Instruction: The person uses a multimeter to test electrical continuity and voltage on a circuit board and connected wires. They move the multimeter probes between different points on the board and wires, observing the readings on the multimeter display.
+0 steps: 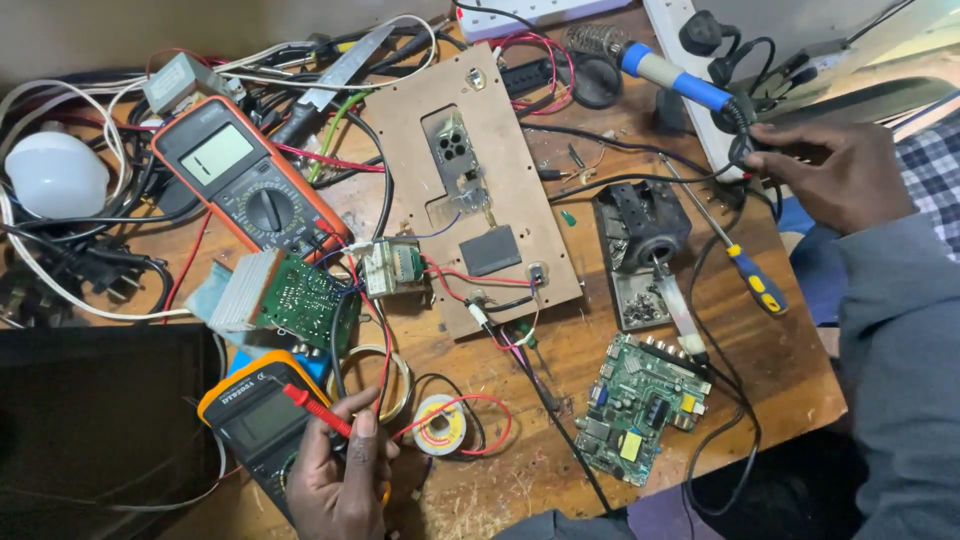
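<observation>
Item nearest the camera: left hand (340, 480), at the bottom edge, fingers closed on a red test probe (318, 409), thumb pressed on top; the probe lies slantwise across the upper corner of a yellow-cased multimeter (262, 420), which the same hand touches

Multimeters, two: the yellow one at lower left, dark screen, black face; an orange-cased one (245, 175) at upper left, pale blank screen, round black dial, lying tilted among wires

Circuit boards, two: a green one (310, 300) with a ribbed metal block at its left end, between the two multimeters; a second green one (642, 400) at lower right, set with yellow and blue parts

Brown panel (470, 190), one, mid-table, with a cut-out window, a dark square and red, black and white leads at its lower edge; a small transformer (393, 268) touches its left side

Solder spool (438, 426), one, just right of the left hand, ringed by a red wire

Soldering iron (672, 75), one, blue grip, at upper right; its black cord (735, 120) runs into the right hand (835, 175), whose fingers curl around the cord near the table's right edge

Screwdriver (745, 268), one, blue and yellow handle, below the right hand and apart from it

White bulb (55, 175), one, far left

Dark metal block with a lever (640, 235), one, right of the panel

Wooden table (560, 470), scattered with shavings
</observation>
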